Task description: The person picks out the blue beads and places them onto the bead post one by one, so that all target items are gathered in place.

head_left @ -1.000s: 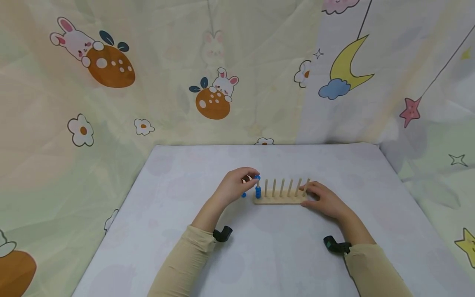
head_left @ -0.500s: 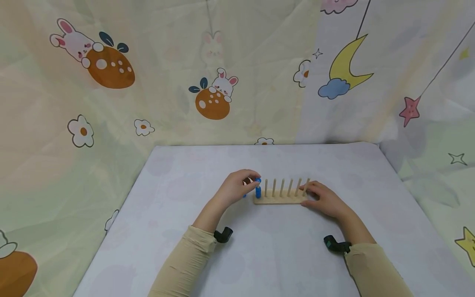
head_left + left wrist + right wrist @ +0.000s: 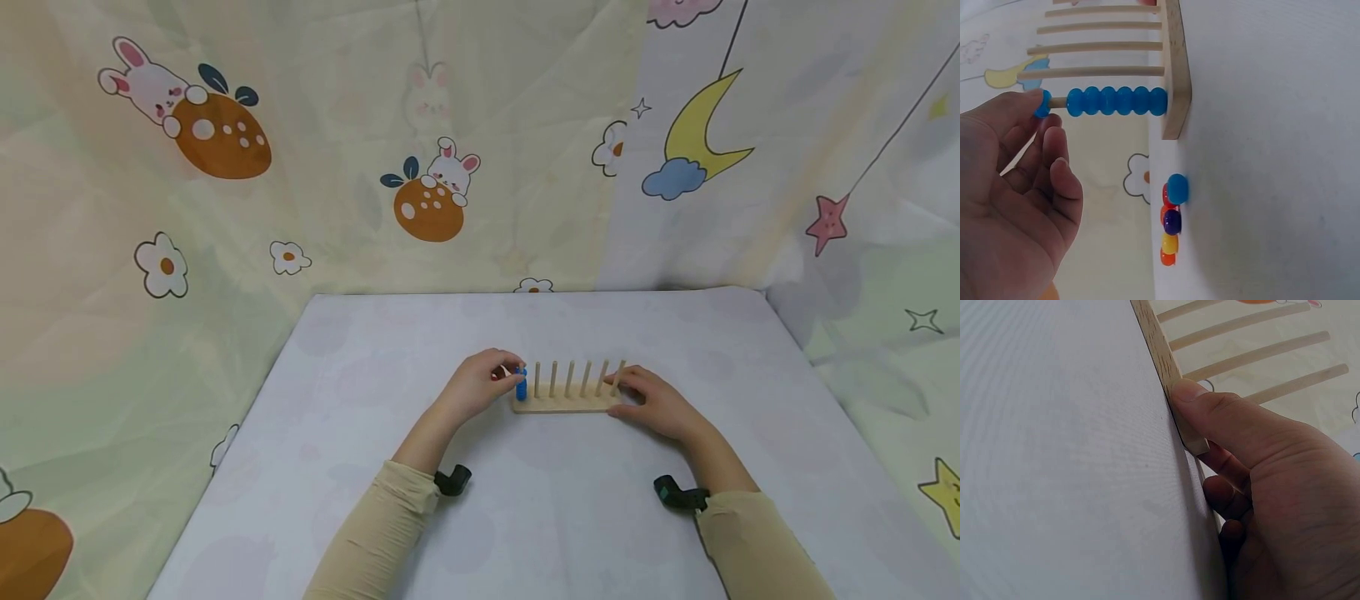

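A wooden peg board (image 3: 566, 407) with a row of upright pegs stands on the table. My left hand (image 3: 480, 385) pinches a blue bead (image 3: 1043, 105) between thumb and forefinger at the upper end of the leftmost peg. Further down that peg, several blue beads (image 3: 1116, 100) sit stacked against the base, with a short bare stretch of wood above them. The other pegs in view carry no beads. At the opposite end, my right hand (image 3: 660, 404) grips the base, its thumb (image 3: 1188, 394) against the front edge and the other fingers partly hidden behind.
Beyond the board's left end, loose beads lie on the white table (image 3: 555, 517): a blue one (image 3: 1177, 189), a purple one (image 3: 1172, 222), a yellow one (image 3: 1170, 244) and several red or orange ones. A printed cloth (image 3: 337, 167) hangs behind the table.
My left hand has moved down along the leftmost peg with the blue bead, closer to the stack. My right hand stays on the base, and the board has not moved.
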Demonstrator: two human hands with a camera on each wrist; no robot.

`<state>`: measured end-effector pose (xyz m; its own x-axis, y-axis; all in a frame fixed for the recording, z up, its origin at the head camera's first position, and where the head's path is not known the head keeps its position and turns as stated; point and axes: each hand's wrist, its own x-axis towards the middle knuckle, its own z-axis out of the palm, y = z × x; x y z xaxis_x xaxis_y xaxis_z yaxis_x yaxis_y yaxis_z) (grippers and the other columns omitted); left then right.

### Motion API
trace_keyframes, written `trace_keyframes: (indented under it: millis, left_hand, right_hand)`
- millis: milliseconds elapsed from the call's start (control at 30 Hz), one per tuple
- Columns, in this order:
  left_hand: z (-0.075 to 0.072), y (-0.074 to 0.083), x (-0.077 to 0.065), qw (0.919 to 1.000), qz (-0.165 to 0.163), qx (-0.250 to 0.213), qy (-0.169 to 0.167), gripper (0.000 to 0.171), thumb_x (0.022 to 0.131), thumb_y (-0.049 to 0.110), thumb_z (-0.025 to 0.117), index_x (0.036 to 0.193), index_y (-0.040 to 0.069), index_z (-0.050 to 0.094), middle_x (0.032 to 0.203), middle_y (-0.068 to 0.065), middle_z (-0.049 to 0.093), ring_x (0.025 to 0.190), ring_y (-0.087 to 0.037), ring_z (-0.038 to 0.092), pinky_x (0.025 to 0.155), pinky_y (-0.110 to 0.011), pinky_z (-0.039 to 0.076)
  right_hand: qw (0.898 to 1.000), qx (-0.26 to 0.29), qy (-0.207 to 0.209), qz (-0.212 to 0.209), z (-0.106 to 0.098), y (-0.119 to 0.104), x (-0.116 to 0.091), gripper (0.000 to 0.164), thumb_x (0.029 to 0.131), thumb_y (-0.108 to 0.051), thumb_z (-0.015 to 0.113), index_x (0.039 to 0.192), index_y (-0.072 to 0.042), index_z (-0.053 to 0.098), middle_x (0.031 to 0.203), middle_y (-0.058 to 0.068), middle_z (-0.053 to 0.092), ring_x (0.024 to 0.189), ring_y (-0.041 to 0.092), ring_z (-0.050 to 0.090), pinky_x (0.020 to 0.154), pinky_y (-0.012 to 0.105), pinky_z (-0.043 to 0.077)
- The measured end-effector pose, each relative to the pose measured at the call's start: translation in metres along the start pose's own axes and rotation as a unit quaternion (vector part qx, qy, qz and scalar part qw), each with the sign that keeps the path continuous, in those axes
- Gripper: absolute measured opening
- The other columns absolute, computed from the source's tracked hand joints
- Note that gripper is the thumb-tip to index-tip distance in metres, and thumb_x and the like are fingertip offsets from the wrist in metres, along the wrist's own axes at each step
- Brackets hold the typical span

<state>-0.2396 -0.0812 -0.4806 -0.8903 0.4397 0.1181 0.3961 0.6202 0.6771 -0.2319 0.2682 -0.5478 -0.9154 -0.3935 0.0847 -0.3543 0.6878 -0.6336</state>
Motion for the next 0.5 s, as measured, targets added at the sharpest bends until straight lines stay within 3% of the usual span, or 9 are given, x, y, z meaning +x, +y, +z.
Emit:
trace_keyframes:
  millis: [500]
  left_hand:
    - [0.0087,-0.0086,-0.0005,1.0,-0.007,0.001,0.001,0.022,0.095,0.032,0.067,0.115,0.021,0.07,0.099,0.007,0.065,0.086,-0.009,0.058,0.073,-0.023,0.049]
  right_hand:
    - [1.0,0.0,0.0,0.006,0.0002,0.0,0.0003,0.055,0.083,-0.045,0.077,0.13,-0.022,0.063,0.131,0.003,0.056,0.129,0.03,0.048,0.106,0.056,0.037]
